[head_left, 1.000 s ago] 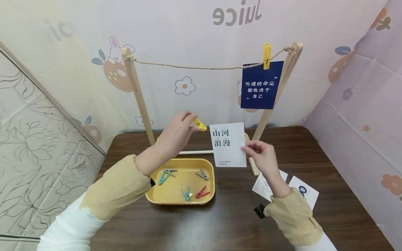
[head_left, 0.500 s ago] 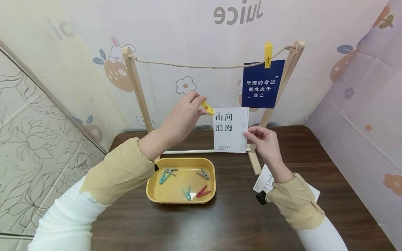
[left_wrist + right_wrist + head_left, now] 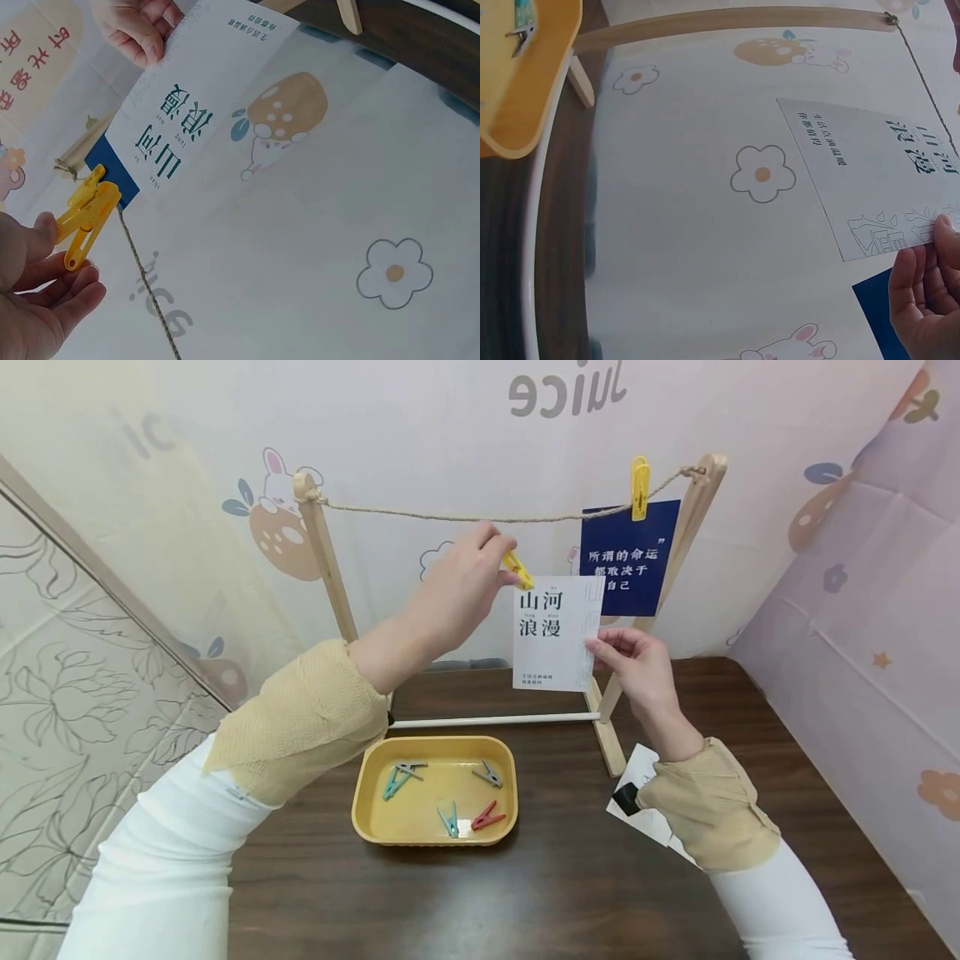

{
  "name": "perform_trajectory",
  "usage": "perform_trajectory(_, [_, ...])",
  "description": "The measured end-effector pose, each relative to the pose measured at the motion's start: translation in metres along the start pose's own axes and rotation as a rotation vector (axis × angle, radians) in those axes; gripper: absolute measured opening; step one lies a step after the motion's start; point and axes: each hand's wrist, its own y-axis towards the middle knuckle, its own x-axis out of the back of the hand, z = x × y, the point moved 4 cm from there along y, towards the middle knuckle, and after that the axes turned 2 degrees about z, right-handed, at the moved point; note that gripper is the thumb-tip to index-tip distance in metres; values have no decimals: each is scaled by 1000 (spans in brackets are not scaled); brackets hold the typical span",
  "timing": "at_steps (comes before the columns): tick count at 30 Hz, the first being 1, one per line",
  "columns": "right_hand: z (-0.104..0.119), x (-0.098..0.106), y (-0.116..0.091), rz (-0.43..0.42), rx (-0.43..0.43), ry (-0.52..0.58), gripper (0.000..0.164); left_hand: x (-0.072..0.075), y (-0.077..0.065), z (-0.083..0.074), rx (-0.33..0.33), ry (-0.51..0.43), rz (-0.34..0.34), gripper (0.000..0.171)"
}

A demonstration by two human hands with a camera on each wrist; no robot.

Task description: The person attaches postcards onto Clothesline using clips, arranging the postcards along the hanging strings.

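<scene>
Between thumb and fingers my left hand (image 3: 461,589) pinches a yellow clothespin (image 3: 517,570) by its handle end, close to the upper left corner of a white card. My right hand (image 3: 637,668) pinches that white card (image 3: 555,647), printed with dark green characters, by its right edge and holds it upright below the twine (image 3: 450,518). In the left wrist view the clothespin (image 3: 91,214) stands apart from my palm. A dark blue card (image 3: 637,539) hangs at the right of the twine under another yellow clothespin (image 3: 640,489); the white card covers its lower left part.
The twine runs between two wooden posts (image 3: 326,560) of a stand on the dark wooden table (image 3: 487,902). A yellow tray (image 3: 360,810) holds several grey, teal and red clothespins. More white cards (image 3: 637,777) lie under my right forearm. A patterned curtain hangs behind.
Both hands have risen toward the twine, carrying the clothespin and the white card up and slightly right. The white card now overlaps the blue card. The tray has stayed put.
</scene>
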Motion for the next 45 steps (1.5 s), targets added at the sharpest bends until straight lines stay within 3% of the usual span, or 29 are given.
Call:
perform_trajectory(3, [5, 0, 5, 0, 31, 40, 2, 3, 8, 0, 3, 5, 15, 32])
perform_trajectory(7, [9, 0, 11, 7, 45, 73, 10, 7, 16, 0, -11, 5, 28, 31])
perform_trajectory(10, [12, -1, 14, 5, 39, 78, 3, 9, 22, -1, -15, 30, 42, 32])
perform_trajectory(14, [16, -3, 19, 3, 39, 90, 9, 12, 33, -1, -9, 71, 56, 30])
perform_trajectory(18, [18, -4, 25, -8, 29, 67, 1, 17, 43, -2, -7, 122, 75, 28])
perform_trajectory(26, [18, -9, 35, 2, 39, 102, 7, 22, 60, -2, 7, 202, 102, 20])
perform_trajectory(38, [19, -16, 47, 4, 22, 119, 3, 25, 80, 0, 48, 188, 141, 30])
perform_trajectory(45, [21, -20, 53, 17, 23, 144, 3, 23, 90, 0, 44, 247, 166, 24])
